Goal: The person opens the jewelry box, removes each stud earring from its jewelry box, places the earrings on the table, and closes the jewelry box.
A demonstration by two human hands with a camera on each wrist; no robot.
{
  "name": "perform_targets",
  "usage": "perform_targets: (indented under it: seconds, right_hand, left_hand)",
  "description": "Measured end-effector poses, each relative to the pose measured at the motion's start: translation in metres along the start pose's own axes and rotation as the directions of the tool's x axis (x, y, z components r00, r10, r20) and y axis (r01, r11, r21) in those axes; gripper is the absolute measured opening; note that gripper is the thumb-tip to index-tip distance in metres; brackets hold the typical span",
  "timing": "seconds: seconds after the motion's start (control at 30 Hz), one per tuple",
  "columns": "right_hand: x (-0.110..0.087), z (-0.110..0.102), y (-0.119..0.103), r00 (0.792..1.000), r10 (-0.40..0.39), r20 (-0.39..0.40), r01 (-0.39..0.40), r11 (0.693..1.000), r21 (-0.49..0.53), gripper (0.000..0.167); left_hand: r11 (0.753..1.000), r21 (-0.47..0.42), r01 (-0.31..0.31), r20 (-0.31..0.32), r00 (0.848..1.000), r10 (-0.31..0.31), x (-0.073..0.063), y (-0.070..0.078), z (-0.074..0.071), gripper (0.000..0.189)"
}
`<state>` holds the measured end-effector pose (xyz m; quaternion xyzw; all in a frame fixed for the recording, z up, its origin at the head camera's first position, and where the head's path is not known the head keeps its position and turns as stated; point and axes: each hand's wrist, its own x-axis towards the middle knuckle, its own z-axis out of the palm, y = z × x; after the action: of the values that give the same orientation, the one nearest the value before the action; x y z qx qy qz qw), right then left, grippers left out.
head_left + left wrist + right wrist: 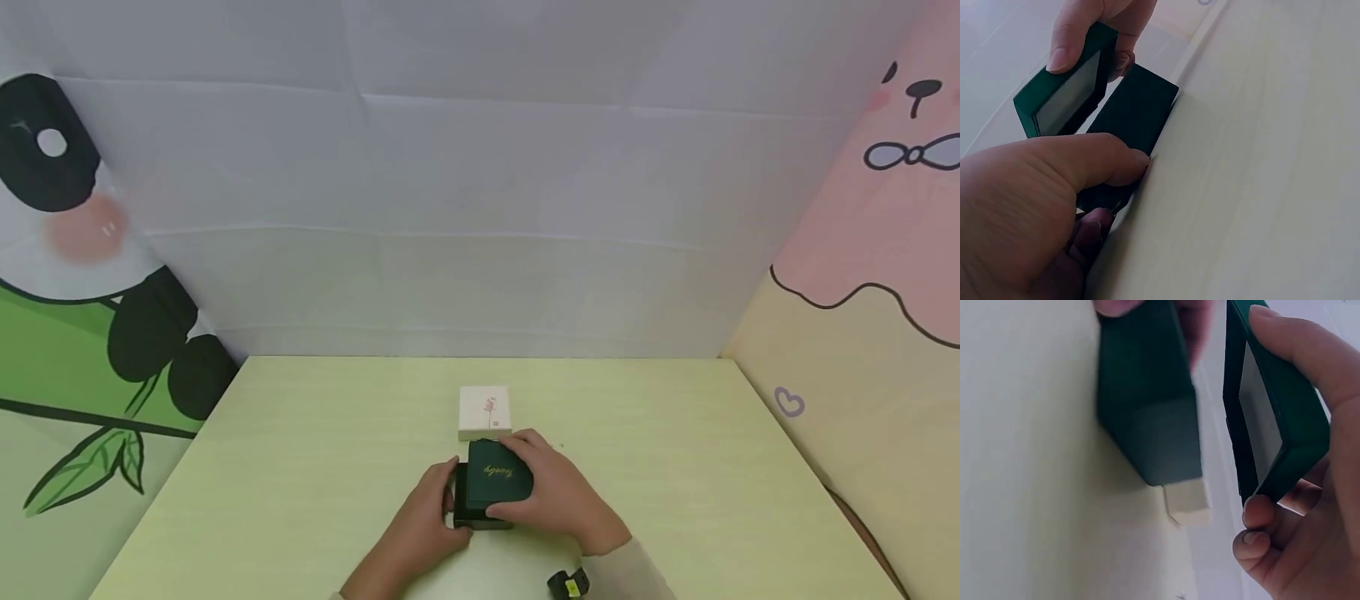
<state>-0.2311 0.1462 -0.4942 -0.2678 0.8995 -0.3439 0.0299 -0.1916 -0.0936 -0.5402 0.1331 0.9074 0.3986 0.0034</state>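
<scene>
My right hand [558, 492] grips a dark green box lid [498, 475] with gold lettering on its top. In the right wrist view the lid [1291, 419] is tilted, its pale inside showing, apart from the box below. The dark green box base [1138, 103] rests on the table, and my left hand [423, 521] holds it by its sides, thumb on the near side. What lies inside the base is hidden. Just beyond the lid sits a small white box [484, 410] with a pink flower print.
The pale wooden table [337, 433] meets a white cloth backdrop [480, 167] at its back edge. Printed cartoon panels stand at left and right. A black band with a yellow patch [570, 585] is at my right wrist.
</scene>
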Motion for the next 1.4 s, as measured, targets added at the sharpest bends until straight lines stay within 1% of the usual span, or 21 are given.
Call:
perform_targets:
  seconds: [0.1, 0.17, 0.3, 0.43, 0.57, 0.73, 0.8, 0.97, 1.13, 1.27, 1.4]
  right_hand:
    - [0.001, -0.008, 0.001, 0.999, 0.015, -0.028, -0.014, 1.0, 0.016, 0.096]
    - [0.002, -0.015, 0.001, 0.999, 0.021, -0.046, -0.02, 0.999, 0.03, 0.097]
    - [0.006, -0.03, 0.004, 0.997, 0.022, -0.074, -0.022, 1.0, -0.001, 0.099]
    - [0.01, -0.047, 0.011, 0.996, 0.024, -0.084, -0.028, 0.998, -0.049, 0.097]
    - [0.018, -0.061, 0.023, 0.996, 0.013, -0.091, -0.022, 0.995, -0.097, 0.095]
    - [0.031, -0.071, 0.039, 0.998, -0.017, -0.061, 0.008, 0.989, -0.146, 0.096]
    - [0.036, -0.074, 0.045, 0.999, -0.017, -0.046, 0.01, 0.987, -0.16, 0.096]
    - [0.05, -0.083, 0.058, 1.0, -0.002, -0.003, 0.001, 0.976, -0.216, 0.096]
    - [0.06, -0.093, 0.066, 0.999, 0.022, 0.039, -0.011, 0.967, -0.253, 0.097]
    - [0.066, -0.097, 0.073, 0.998, 0.044, 0.054, -0.028, 0.963, -0.266, 0.097]
    - [0.072, -0.094, 0.083, 0.996, 0.064, 0.069, -0.044, 0.967, -0.252, 0.098]
  left_hand:
    - [1.0, -0.004, -0.001, -0.008, 1.0, 0.001, -0.001, 0.002, -0.002, 0.094]
    - [1.0, -0.014, 0.01, -0.003, 1.0, -0.01, -0.002, 0.003, -0.002, 0.095]
    - [0.999, -0.028, 0.032, 0.008, 0.999, -0.032, -0.003, 0.005, -0.003, 0.096]
    - [1.0, -0.018, 0.019, 0.002, 1.0, -0.019, -0.004, 0.006, -0.003, 0.096]
    - [1.0, -0.012, 0.022, 0.005, 1.0, -0.022, -0.005, 0.006, -0.002, 0.096]
    - [0.999, -0.012, 0.036, 0.016, 0.999, -0.036, -0.005, 0.006, -0.003, 0.097]
    - [0.999, -0.009, 0.037, 0.017, 0.999, -0.037, -0.004, 0.005, -0.004, 0.097]
    - [0.999, -0.008, 0.031, 0.019, 0.999, -0.031, -0.005, 0.005, -0.004, 0.097]
    - [1.0, -0.009, 0.022, 0.02, 1.0, -0.021, -0.004, 0.005, -0.001, 0.097]
    - [1.0, -0.01, 0.019, 0.022, 1.0, -0.019, -0.003, 0.004, -0.001, 0.097]
    - [1.0, -0.002, 0.023, 0.016, 1.0, -0.022, -0.004, 0.005, -0.002, 0.096]
